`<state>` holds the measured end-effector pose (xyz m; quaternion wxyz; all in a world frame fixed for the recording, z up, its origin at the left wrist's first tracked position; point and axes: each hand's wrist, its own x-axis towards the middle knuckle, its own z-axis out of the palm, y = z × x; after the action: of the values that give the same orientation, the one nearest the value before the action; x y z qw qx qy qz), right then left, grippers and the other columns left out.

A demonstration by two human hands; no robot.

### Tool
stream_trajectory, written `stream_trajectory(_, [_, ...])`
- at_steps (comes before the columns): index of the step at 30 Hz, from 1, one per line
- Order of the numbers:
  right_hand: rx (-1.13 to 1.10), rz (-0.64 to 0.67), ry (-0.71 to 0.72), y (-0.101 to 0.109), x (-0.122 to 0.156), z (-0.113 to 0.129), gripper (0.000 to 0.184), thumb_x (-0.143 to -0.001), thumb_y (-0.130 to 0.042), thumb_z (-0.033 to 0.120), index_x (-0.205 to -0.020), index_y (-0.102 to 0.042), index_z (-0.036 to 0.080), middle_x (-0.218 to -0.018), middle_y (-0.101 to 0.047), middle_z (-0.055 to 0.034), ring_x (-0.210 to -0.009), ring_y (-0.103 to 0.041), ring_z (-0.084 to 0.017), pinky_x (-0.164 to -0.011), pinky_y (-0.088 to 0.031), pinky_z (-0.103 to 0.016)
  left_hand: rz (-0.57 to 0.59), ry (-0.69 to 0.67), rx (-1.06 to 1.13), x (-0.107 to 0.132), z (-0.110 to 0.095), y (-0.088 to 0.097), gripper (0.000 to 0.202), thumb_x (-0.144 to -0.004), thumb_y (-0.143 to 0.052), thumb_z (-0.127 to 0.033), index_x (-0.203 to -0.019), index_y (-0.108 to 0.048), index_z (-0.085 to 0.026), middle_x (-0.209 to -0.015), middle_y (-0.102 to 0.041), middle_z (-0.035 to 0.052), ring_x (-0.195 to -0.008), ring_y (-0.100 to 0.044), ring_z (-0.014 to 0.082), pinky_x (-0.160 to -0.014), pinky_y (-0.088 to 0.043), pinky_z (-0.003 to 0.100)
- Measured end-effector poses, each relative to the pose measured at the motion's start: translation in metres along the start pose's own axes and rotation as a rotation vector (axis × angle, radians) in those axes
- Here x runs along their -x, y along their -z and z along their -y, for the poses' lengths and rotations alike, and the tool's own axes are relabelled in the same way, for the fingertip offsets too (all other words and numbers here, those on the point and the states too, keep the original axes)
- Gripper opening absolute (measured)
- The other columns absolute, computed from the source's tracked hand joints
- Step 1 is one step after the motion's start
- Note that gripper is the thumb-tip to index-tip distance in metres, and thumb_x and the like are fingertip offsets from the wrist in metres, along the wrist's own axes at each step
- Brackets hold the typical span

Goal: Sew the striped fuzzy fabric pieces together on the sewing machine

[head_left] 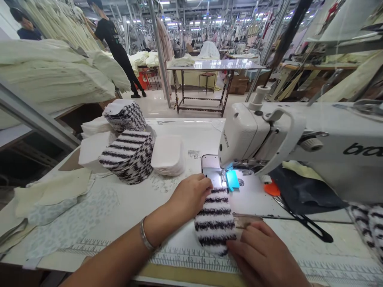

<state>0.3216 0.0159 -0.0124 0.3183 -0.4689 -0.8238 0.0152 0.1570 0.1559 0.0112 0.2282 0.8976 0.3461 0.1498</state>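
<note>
A fuzzy black-and-white striped fabric piece (214, 223) with rounded corners lies on the sewing machine bed, its far edge close to the needle area. My left hand (191, 195) pinches its far left edge, just in front of the presser foot (224, 179). At the near right edge, the fingertips of my right hand (260, 249) are closed on the same piece. The white sewing machine (248, 135) stands to the right, its lamp lighting the needle plate (212, 175). A bright blue guard (232, 180) sits beside the needle.
Striped fabric stacks (128, 155) and white fabric stacks (168, 154) stand at the left back. Pale patterned cloth (72, 219) lies at far left. Black-handled scissors (314, 228), an orange item (271, 189) and dark cloth (305, 191) lie right. A ruler tape (185, 257) runs along the front edge.
</note>
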Motion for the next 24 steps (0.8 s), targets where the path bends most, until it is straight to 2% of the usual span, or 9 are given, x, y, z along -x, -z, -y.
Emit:
stream_trajectory(6, [0.001, -0.007, 0.031, 0.0, 0.003, 0.001, 0.015, -0.084, -0.049, 0.008, -0.085, -0.06, 0.017, -0.06, -0.049, 0.0019, -0.055, -0.041, -0.012, -0.064, -0.034, -0.03, -0.01, -0.012, 0.01, 0.001, 0.002, 0.0, 0.01, -0.083, -0.052, -0.011, -0.084, -0.06, -0.017, -0.083, -0.059, 0.0013, -0.078, -0.055, 0.015, -0.07, -0.044, 0.027])
stream_trajectory(12, [0.018, 0.006, 0.011, 0.0, 0.003, 0.003, 0.018, -0.085, -0.045, 0.008, -0.084, -0.06, 0.018, -0.06, -0.051, 0.0014, -0.056, -0.045, -0.012, -0.062, -0.036, -0.03, -0.007, -0.024, -0.019, 0.001, 0.003, -0.001, 0.01, -0.084, -0.051, -0.01, -0.084, -0.06, -0.016, -0.083, -0.058, 0.0015, -0.076, -0.055, 0.0147, -0.067, -0.045, 0.026])
stream_trajectory(14, [0.024, -0.003, 0.018, -0.001, 0.002, 0.003, 0.018, -0.085, -0.045, 0.008, -0.084, -0.06, 0.018, -0.059, -0.05, 0.0015, -0.056, -0.045, -0.012, -0.061, -0.036, -0.029, -0.068, -0.103, -0.075, 0.002, 0.002, -0.003, 0.013, -0.084, -0.049, -0.008, -0.084, -0.06, -0.015, -0.089, -0.058, 0.0043, -0.081, -0.054, 0.0167, -0.07, -0.046, 0.029])
stream_trajectory(16, [0.022, -0.016, 0.026, -0.001, 0.001, 0.002, 0.018, -0.085, -0.045, 0.008, -0.082, -0.06, 0.017, -0.058, -0.05, 0.0016, -0.055, -0.044, -0.012, -0.06, -0.035, -0.028, -0.16, -0.245, -0.127, 0.005, -0.002, -0.007, 0.019, -0.085, -0.043, -0.004, -0.084, -0.06, -0.015, -0.094, -0.058, 0.007, -0.087, -0.052, 0.0186, -0.074, -0.046, 0.031])
stream_trajectory(18, [0.019, -0.023, 0.024, -0.002, 0.002, 0.002, 0.017, -0.084, -0.045, 0.008, -0.081, -0.06, 0.017, -0.058, -0.05, 0.0015, -0.055, -0.044, -0.012, -0.059, -0.035, -0.028, -0.192, -0.359, -0.139, 0.008, -0.007, -0.013, 0.025, -0.085, -0.039, -0.001, -0.088, -0.06, -0.014, -0.094, -0.058, 0.0076, -0.088, -0.05, 0.0187, -0.076, -0.045, 0.032])
stream_trajectory(20, [0.026, -0.017, 0.026, -0.004, 0.004, 0.001, 0.017, -0.084, -0.045, 0.007, -0.082, -0.059, 0.016, -0.059, -0.05, 0.0013, -0.055, -0.043, -0.012, -0.059, -0.034, -0.029, -0.129, -0.385, -0.14, 0.012, -0.012, -0.019, 0.021, -0.086, -0.041, -0.005, -0.093, -0.059, -0.013, -0.092, -0.058, 0.0078, -0.087, -0.05, 0.0193, -0.077, -0.046, 0.033])
stream_trajectory(24, [0.059, -0.015, 0.041, -0.007, 0.006, -0.001, 0.019, -0.085, -0.044, 0.006, -0.077, -0.058, 0.017, -0.057, -0.048, 0.0018, -0.055, -0.041, -0.012, -0.06, -0.033, -0.03, 0.002, -0.335, -0.193, 0.016, -0.014, -0.029, 0.014, -0.089, -0.048, -0.018, -0.097, -0.057, -0.012, -0.094, -0.058, 0.0087, -0.092, -0.051, 0.0223, -0.08, -0.047, 0.037])
